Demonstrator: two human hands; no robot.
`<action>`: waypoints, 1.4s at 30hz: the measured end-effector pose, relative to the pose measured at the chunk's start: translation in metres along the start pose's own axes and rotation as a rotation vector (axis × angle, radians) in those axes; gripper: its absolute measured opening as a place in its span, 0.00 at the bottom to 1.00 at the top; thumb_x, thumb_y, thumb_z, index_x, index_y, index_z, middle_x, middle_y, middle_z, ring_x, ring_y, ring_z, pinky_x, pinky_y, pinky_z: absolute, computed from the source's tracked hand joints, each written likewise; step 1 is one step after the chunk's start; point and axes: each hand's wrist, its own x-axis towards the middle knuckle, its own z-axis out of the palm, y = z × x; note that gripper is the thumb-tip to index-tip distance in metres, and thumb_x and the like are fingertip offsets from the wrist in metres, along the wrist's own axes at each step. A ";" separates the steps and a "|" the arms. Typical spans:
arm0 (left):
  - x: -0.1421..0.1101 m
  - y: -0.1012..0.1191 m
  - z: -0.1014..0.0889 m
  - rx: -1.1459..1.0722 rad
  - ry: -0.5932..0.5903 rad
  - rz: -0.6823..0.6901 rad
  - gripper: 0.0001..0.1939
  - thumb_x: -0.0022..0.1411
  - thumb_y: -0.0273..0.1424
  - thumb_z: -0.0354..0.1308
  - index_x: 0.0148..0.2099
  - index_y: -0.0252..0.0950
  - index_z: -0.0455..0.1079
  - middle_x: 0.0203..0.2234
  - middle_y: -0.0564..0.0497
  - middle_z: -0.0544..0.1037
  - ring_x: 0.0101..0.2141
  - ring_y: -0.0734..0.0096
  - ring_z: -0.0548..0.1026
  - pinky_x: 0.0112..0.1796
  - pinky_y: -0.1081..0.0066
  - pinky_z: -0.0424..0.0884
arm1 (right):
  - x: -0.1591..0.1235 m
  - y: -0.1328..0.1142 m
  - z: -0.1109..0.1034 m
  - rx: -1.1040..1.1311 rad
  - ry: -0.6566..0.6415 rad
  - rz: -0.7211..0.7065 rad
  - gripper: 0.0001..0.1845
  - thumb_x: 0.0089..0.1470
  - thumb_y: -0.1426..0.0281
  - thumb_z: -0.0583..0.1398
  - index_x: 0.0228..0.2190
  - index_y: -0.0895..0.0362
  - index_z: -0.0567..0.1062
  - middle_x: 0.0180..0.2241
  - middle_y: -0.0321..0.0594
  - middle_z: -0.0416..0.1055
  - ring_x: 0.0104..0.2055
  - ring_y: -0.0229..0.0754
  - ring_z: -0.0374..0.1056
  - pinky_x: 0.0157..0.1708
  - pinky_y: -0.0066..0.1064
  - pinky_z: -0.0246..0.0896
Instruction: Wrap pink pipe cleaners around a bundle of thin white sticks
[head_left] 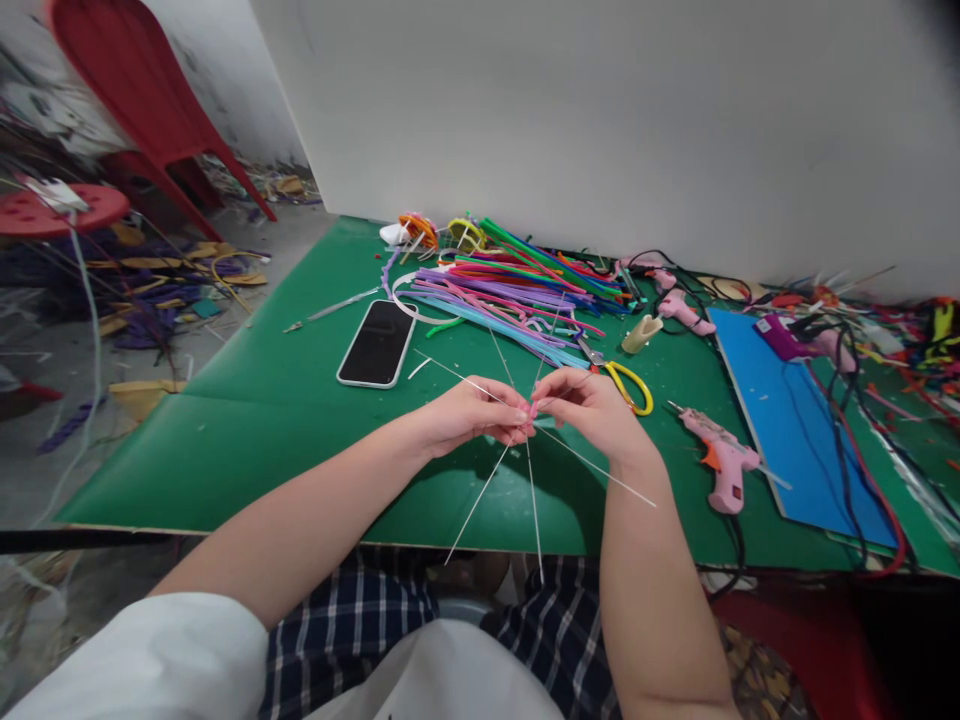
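Note:
Several thin white rods [600, 468] spread out like spokes from one centre above the table's near half. At that centre sits a small pink piece [533, 409], which looks like pipe cleaner; fingers partly cover it. My left hand [480, 412] is closed, pinching the spoke frame near its centre from the left. From the right, my right hand [581, 402] pinches the pink piece between thumb and forefinger. Scissors [630, 388] with yellow handles lie just beyond my right hand. Behind both hands is a pile of coloured pipe cleaners [517, 285].
A phone [377, 345] lies left of the pile, beside a white hoop [405, 300]. On the right are a pink glue gun [724, 460], a blue board [802, 430] and dark cables [840, 430]. A white panel [600, 130] borders the green table [247, 450] at the back.

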 end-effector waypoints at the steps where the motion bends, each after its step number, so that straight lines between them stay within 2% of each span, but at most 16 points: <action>1: 0.000 0.000 0.000 0.002 0.004 0.001 0.06 0.47 0.29 0.64 0.29 0.31 0.73 0.24 0.48 0.78 0.23 0.77 0.74 0.27 0.77 0.71 | 0.000 -0.001 0.000 -0.014 -0.002 0.009 0.06 0.44 0.68 0.61 0.27 0.58 0.73 0.26 0.35 0.70 0.25 0.32 0.63 0.22 0.24 0.57; 6: 0.001 -0.002 0.000 0.034 0.031 0.011 0.06 0.47 0.29 0.64 0.29 0.32 0.73 0.24 0.48 0.78 0.23 0.78 0.74 0.28 0.77 0.70 | 0.000 -0.002 -0.001 -0.088 -0.010 -0.027 0.06 0.45 0.68 0.61 0.27 0.58 0.72 0.27 0.35 0.69 0.28 0.34 0.64 0.29 0.27 0.59; 10: 0.002 -0.002 0.001 0.055 0.077 0.039 0.06 0.47 0.29 0.64 0.29 0.32 0.73 0.23 0.48 0.78 0.23 0.77 0.74 0.28 0.76 0.71 | 0.000 -0.004 -0.001 -0.217 0.035 -0.100 0.05 0.46 0.69 0.60 0.25 0.58 0.71 0.29 0.35 0.67 0.32 0.36 0.63 0.35 0.30 0.59; 12: 0.002 -0.002 0.001 0.055 0.098 0.059 0.06 0.47 0.29 0.64 0.29 0.31 0.73 0.24 0.48 0.78 0.24 0.77 0.74 0.28 0.76 0.71 | -0.001 -0.005 0.000 -0.217 0.045 -0.093 0.04 0.47 0.69 0.59 0.26 0.58 0.71 0.29 0.36 0.68 0.34 0.36 0.64 0.37 0.31 0.59; 18: 0.003 -0.003 0.002 0.078 0.161 0.125 0.09 0.47 0.31 0.64 0.31 0.31 0.72 0.24 0.49 0.78 0.26 0.74 0.75 0.31 0.74 0.72 | -0.002 -0.004 0.005 -0.163 0.065 0.014 0.05 0.49 0.68 0.57 0.28 0.57 0.70 0.26 0.34 0.68 0.29 0.34 0.63 0.29 0.27 0.58; 27: 0.004 -0.005 0.002 0.099 0.274 0.189 0.11 0.47 0.33 0.64 0.33 0.32 0.71 0.23 0.50 0.77 0.27 0.75 0.75 0.32 0.72 0.72 | 0.003 0.001 0.010 -0.215 0.138 -0.039 0.05 0.49 0.67 0.57 0.26 0.56 0.69 0.23 0.33 0.66 0.24 0.33 0.61 0.24 0.25 0.55; 35: 0.004 -0.004 0.004 0.073 0.292 0.227 0.10 0.47 0.32 0.64 0.31 0.32 0.70 0.22 0.52 0.76 0.26 0.76 0.74 0.32 0.73 0.70 | 0.004 0.003 0.011 -0.231 0.151 -0.061 0.05 0.48 0.67 0.58 0.26 0.56 0.70 0.22 0.33 0.67 0.23 0.33 0.60 0.23 0.25 0.55; 42: 0.004 -0.002 0.005 0.048 0.306 0.236 0.10 0.46 0.31 0.64 0.31 0.32 0.70 0.21 0.52 0.76 0.25 0.76 0.74 0.31 0.73 0.70 | 0.005 0.002 0.013 -0.158 0.176 -0.044 0.06 0.47 0.66 0.59 0.26 0.56 0.70 0.22 0.33 0.67 0.22 0.32 0.60 0.22 0.25 0.55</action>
